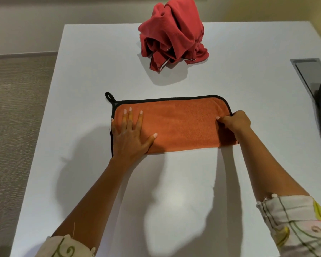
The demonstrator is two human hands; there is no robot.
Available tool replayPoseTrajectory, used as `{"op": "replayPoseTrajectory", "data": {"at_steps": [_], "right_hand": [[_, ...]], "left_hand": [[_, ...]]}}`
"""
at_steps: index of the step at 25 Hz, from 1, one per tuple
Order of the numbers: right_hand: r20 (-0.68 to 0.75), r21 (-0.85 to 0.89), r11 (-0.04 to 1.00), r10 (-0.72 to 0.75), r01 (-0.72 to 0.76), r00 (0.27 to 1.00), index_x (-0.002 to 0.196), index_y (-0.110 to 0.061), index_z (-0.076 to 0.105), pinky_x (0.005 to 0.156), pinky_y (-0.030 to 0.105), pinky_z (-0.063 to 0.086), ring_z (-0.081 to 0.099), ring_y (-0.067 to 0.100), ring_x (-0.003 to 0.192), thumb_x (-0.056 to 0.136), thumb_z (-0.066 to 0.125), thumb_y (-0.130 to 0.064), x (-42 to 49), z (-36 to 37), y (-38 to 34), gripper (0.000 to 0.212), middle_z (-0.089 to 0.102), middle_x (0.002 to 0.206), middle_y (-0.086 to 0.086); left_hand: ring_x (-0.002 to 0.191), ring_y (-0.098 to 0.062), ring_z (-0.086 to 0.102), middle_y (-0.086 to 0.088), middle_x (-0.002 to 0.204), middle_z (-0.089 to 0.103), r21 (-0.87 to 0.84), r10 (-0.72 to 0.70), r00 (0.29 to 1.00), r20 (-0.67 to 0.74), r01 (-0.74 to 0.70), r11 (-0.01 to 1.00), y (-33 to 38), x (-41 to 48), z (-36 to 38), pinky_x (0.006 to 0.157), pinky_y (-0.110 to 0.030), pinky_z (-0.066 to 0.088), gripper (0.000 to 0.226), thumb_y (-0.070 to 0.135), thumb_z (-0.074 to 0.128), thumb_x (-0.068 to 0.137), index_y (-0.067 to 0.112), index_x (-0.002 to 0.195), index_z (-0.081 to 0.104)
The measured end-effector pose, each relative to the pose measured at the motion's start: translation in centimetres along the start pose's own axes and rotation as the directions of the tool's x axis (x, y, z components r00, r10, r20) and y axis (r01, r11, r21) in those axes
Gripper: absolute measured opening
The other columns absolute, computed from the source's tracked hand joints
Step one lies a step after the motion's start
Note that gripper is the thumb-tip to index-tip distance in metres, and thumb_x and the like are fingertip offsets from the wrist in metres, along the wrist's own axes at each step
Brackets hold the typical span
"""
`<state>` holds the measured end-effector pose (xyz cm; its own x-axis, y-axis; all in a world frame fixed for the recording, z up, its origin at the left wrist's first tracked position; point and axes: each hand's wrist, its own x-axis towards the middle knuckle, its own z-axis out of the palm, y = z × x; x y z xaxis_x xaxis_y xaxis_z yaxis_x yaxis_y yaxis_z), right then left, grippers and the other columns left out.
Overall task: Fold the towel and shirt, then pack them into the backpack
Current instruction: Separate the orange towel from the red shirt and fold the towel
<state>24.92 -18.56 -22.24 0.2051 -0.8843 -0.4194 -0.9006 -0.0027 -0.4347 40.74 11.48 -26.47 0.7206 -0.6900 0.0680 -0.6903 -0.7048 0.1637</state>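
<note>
Fingers of my left hand lie flat, pressing the towel on the table; my right hand pinches its right edge. It looks folded once, I judge; next, carry that edge across leftward. Beyond, the shirt lies crumpled.

On table, centre-near: towel flat, long side L-R. Its loop at far-L corner. L hand flat on towel's L end; R hand pinches its R edge. shirt heaped behind towel at table's far edge, well apart. Recessed slot in tabletop, far R.
</note>
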Motion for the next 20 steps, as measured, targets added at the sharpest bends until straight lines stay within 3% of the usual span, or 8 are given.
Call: {"op": "replayPoseTrajectory", "data": {"at_steps": [5, 9, 12, 14, 16, 17, 18, 20], "right_hand": [[0.018, 0.016, 0.994, -0.104, 0.104, 0.994, 0.105, -0.009, 0.056, 0.088, 0.047, 0.051, 0.061, 0.031, 0.092, 0.081, 0.062, -0.029, -2.0, -0.9, -1.2, 0.031, 0.065, 0.087, 0.01], [-0.003, 0.042, 0.986, -0.162, 0.162, 0.987, 0.117, -0.009, 0.053, 0.084, 0.043, 0.051, 0.059, 0.031, 0.094, 0.083, 0.059, -0.017, -3.8, -1.9, -2.3, 0.036, 0.062, 0.108, 0.014], [-0.081, 0.035, 0.976, -0.21, 0.213, 0.974, 0.121, -0.013, 0.053, 0.078, 0.036, 0.047, 0.058, 0.031, 0.096, 0.083, 0.058, -0.015, -6.1, -2.4, -4.5, 0.038, 0.061, 0.113, 0.012], [-0.11, 0.021, 0.96, -0.275, 0.279, 0.955, 0.118, -0.015, 0.055, 0.074, 0.032, 0.042, 0.058, 0.031, 0.094, 0.082, 0.057, -0.012, -8.4, -2.0, -6.4, 0.036, 0.061, 0.111, 0.01], [-0.1, 0.023, 0.931, -0.359, 0.363, 0.928, 0.117, -0.014, 0.053, 0.069, 0.032, 0.04, 0.055, 0.03, 0.087, 0.081, 0.058, -0.009, -11.3, -0.7, -8.3, 0.037, 0.059, 0.104, 0.008], [-0.093, 0.027, 0.913, -0.403, 0.407, 0.91, 0.118, -0.012, 0.05, 0.068, 0.033, 0.042, 0.054, 0.029, 0.084, 0.08, 0.059, -0.008, -12.7, 0.2, -9.2, 0.039, 0.057, 0.101, 0.008], [-0.087, 0.038, 0.897, -0.435, 0.44, 0.896, 0.118, -0.012, 0.047, 0.067, 0.035, 0.045, 0.054, 0.028, 0.083, 0.079, 0.06, -0.008, -14.1, 1.2, -9.9, 0.041, 0.056, 0.1, 0.007], [-0.08, 0.099, 0.864, -0.487, 0.493, 0.87, 0.111, -0.013, 0.044, 0.061, 0.031, 0.046, 0.056, 0.025, 0.079, 0.079, 0.061, -0.007, -16.7, 3.2, -11.3, 0.037, 0.056, 0.093, 0.002]], "left_hand": [[0.149, -0.03, 0.008, -0.015, 0.161, 0.016, 0.043, -0.005, 1.0, 0.019, 0.004, 0.999, 0.2, 0.1, -0.1, 0.116, -0.059, 0.007, 0.09, 0.077, 0.018, 0.084, 0.022, 0.155, 0.018], [0.148, -0.031, 0.015, -0.016, 0.158, 0.023, 0.032, -0.004, 1.0, 0.011, 0.003, 0.999, 0.2, 0.2, -0.4, 0.115, -0.06, 0.009, 0.09, 0.076, 0.025, 0.084, 0.018, 0.153, 0.024], [0.146, -0.029, 0.024, -0.015, 0.156, 0.031, -0.092, 0.001, 0.996, -0.091, -0.01, 0.996, 0.3, 0.3, -0.3, 0.117, -0.055, 0.011, 0.082, 0.065, 0.034, 0.09, 0.009, 0.15, 0.031], [0.139, -0.03, 0.038, -0.016, 0.148, 0.043, -0.192, 0.063, 0.97, -0.235, -0.11, 0.975, 0.0, 0.5, -0.6, 0.116, -0.052, 0.023, 0.065, 0.046, 0.042, 0.096, 0.002, 0.144, 0.043], [0.121, -0.028, 0.056, -0.016, 0.131, 0.06, -0.34, 0.081, 0.925, -0.371, -0.217, 0.915, -0.3, 0.9, -1.0, 0.105, -0.044, 0.041, 0.044, 0.026, 0.052, 0.096, 0.0, 0.131, 0.057], [0.11, -0.025, 0.061, -0.014, 0.12, 0.066, -0.459, 0.033, 0.927, -0.374, -0.216, 0.862, -0.3, 1.0, -1.7, 0.098, -0.039, 0.048, 0.036, 0.021, 0.054, 0.096, 0.0, 0.123, 0.062], [0.098, -0.022, 0.065, -0.014, 0.108, 0.069, -0.593, -0.043, 0.946, -0.321, -0.165, 0.788, 0.0, 1.2, -2.6, 0.09, -0.035, 0.052, 0.029, 0.02, 0.055, 0.097, 0.001, 0.116, 0.066], [0.079, -0.02, 0.066, -0.018, 0.091, 0.07, -0.838, -0.215, 0.977, -0.005, 0.114, 0.534, 1.0, 1.5, -5.0, 0.077, -0.036, 0.057, 0.031, 0.028, 0.054, 0.099, 0.001, 0.102, 0.068]]}}
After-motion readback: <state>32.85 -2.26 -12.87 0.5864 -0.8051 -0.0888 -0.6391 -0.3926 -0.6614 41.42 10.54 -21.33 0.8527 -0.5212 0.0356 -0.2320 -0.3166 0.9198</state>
